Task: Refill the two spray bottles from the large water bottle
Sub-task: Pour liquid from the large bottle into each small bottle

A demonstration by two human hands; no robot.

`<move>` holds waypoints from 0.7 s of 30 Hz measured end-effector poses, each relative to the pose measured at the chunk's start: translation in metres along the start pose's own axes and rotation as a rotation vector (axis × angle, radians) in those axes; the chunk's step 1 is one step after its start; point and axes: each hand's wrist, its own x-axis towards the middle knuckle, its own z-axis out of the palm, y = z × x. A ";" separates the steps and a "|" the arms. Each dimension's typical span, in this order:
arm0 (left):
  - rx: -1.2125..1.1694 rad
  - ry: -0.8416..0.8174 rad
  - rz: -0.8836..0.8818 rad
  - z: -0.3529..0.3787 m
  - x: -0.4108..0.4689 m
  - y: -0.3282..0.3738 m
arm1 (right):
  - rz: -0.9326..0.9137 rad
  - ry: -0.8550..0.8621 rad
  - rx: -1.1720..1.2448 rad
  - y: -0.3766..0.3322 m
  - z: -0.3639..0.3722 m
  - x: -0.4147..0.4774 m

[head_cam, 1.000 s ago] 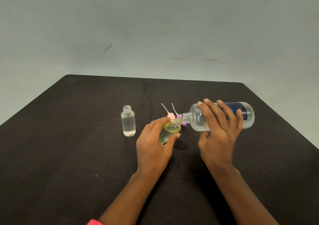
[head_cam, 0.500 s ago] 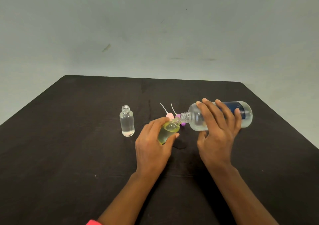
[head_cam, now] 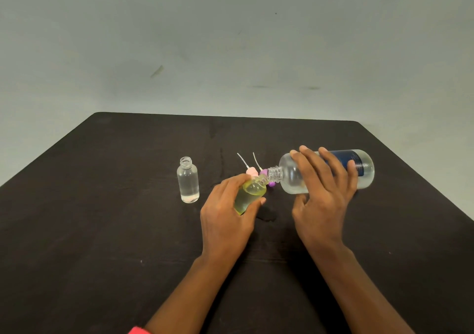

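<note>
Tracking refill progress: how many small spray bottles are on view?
2. A clear bottle stands uncapped on the table; a yellowish bottle is tilted in the left hand.

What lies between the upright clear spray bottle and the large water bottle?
In the head view, the left hand gripping the tilted yellow spray bottle, with a pink spray head and a purple spray head behind it.

large water bottle [head_cam: 292, 178]: clear plastic, glossy, ribbed screw neck; dark blue label [head_cam: 355, 160], smooth with a slight sheen
yellow spray bottle [head_cam: 250, 192]: see-through yellow-tinted plastic, glossy
clear spray bottle [head_cam: 188, 181]: clear plastic, glossy, threaded neck
spray caps [head_cam: 252, 171]: pink and purple plastic, matt; thin whitish dip tubes
table [head_cam: 102, 231]: near-black top, matt, faint grain, maybe wood
wall [head_cam: 230, 38]: pale grey-green, matt, scuffed
</note>
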 end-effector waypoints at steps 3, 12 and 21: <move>-0.004 -0.004 -0.006 0.000 0.000 0.001 | 0.001 0.001 0.004 0.000 0.000 0.000; -0.008 0.002 0.000 0.000 0.000 -0.001 | -0.001 -0.001 0.006 0.000 0.000 0.000; -0.007 0.003 -0.009 0.000 0.000 -0.001 | 0.004 0.013 0.006 -0.002 -0.001 0.000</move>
